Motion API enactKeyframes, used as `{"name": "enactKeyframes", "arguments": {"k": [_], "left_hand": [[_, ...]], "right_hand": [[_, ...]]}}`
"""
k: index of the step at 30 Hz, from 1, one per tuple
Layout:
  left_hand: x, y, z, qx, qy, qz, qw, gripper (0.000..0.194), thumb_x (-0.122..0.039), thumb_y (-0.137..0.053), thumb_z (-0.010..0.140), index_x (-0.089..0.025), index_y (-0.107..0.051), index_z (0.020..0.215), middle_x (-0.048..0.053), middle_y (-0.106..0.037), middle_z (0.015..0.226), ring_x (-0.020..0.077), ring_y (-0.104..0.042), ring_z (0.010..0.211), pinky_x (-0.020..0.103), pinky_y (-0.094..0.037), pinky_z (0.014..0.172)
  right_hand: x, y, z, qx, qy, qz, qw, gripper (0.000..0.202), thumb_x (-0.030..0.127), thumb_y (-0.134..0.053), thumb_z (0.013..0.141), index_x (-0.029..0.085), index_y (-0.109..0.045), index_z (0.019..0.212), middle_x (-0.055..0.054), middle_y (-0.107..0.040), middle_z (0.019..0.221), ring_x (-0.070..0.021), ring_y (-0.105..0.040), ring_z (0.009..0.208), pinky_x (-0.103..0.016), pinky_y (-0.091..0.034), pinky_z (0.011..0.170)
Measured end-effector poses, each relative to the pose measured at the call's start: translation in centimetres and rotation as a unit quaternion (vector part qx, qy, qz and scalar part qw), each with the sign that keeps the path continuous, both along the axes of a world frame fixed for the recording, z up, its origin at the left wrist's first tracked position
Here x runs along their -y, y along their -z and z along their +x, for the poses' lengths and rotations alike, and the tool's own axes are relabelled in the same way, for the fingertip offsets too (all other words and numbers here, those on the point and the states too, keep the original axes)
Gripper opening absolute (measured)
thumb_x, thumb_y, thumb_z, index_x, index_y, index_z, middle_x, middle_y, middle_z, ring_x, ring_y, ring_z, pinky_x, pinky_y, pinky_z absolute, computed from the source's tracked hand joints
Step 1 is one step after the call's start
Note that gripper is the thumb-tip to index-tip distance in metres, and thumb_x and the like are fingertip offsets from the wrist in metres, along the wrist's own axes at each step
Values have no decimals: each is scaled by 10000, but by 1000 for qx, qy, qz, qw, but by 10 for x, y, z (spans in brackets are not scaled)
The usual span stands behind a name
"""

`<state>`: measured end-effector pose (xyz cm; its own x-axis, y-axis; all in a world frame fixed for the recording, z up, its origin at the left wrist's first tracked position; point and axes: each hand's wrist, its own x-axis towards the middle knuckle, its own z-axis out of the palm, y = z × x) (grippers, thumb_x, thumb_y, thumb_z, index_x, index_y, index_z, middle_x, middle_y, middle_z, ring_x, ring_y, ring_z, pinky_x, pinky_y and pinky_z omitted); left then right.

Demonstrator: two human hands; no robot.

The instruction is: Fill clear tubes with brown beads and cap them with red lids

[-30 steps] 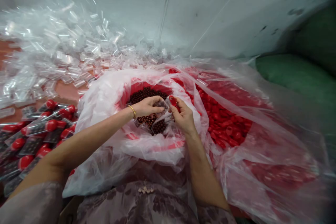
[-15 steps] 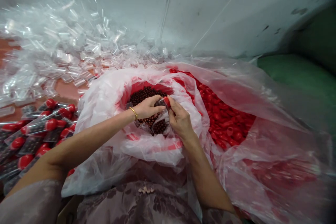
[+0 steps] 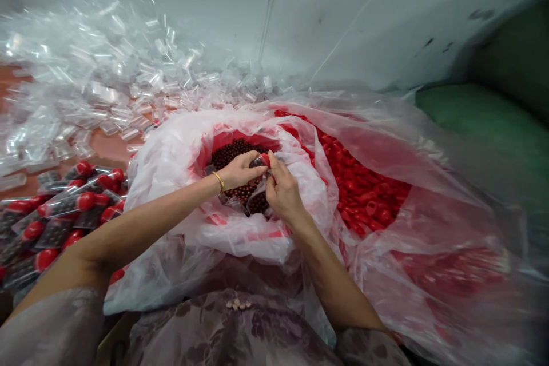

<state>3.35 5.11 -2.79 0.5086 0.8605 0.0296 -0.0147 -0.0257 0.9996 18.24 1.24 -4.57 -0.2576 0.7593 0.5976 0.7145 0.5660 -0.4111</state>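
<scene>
My left hand (image 3: 243,171) is closed round a small clear plastic tube (image 3: 257,162) of dark beads. On the tube's end sits a red cap (image 3: 265,159), pinched by the fingers of my right hand (image 3: 283,187). Both hands are over a plastic-lined container (image 3: 160,154) that holds dark brown beads (image 3: 234,151). Several clear tubes lie among the beads, partly hidden by my hands. Right of the container, a large clear bag holds a heap of loose red caps (image 3: 364,194).
At the far left lies a big pile of clear tubes (image 3: 103,91) on a reddish surface (image 3: 109,147). Filled, red-capped tubes (image 3: 64,211) are heaped beside my left forearm. A pale wall (image 3: 223,6) stands behind. Something green (image 3: 484,114) is at the right.
Both hands have shifted slightly left with the tube. My right hand has drawn closer to my left, and the red cap is now more covered by fingers.
</scene>
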Motion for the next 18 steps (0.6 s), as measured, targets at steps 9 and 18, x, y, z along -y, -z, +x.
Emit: {"name": "enactKeyframes", "arguments": {"k": [9, 18], "left_hand": [[7, -9, -9, -128, -59, 69, 988, 216, -224, -652, 606, -144, -492, 726, -66, -469, 635, 73, -418, 597, 198, -333, 552], [7, -14, -15, -270, -51, 201, 940, 143, -267, -607, 637, -149, -535, 673, -45, -502, 595, 91, -434, 567, 214, -301, 536]], "right_hand": [[8, 6, -6, 7, -22, 4, 1000, 624, 68, -359, 833, 168, -304, 1447, -139, -552, 1326, -223, -560, 1185, -418, -506, 956], [1, -8, 4, -68, -42, -99, 992, 569, 105, -471, 691, 217, -585, 1237, -54, -694, 1058, -208, -646, 873, -388, -542, 813]]}}
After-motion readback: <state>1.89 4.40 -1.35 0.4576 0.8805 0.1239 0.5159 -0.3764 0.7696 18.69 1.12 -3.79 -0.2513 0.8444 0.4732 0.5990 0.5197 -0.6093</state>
